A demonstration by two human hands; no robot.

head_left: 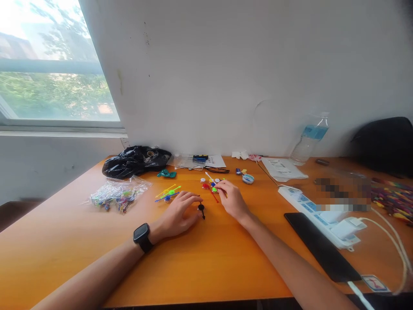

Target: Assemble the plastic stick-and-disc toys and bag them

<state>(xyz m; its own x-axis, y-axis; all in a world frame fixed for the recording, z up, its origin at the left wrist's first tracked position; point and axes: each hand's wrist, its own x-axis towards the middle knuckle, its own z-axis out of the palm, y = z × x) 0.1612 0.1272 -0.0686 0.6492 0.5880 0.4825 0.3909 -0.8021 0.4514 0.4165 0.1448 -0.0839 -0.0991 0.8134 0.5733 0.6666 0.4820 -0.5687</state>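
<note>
My left hand (179,213), with a black watch on its wrist, rests palm down on the orange table (200,262); its fingertips pinch a small black plastic piece (201,209). My right hand (230,198) reaches into a cluster of small coloured plastic parts (211,184), fingers pinched on a thin coloured stick. To the left of my hands lie yellow, green and blue sticks (168,193).
A clear bag of coloured parts (118,194) and a black plastic bag (135,160) lie at left. At right are a white power strip (318,215), a black phone (322,247), papers (283,168) and a water bottle (309,138). A black bag (383,144) stands far right.
</note>
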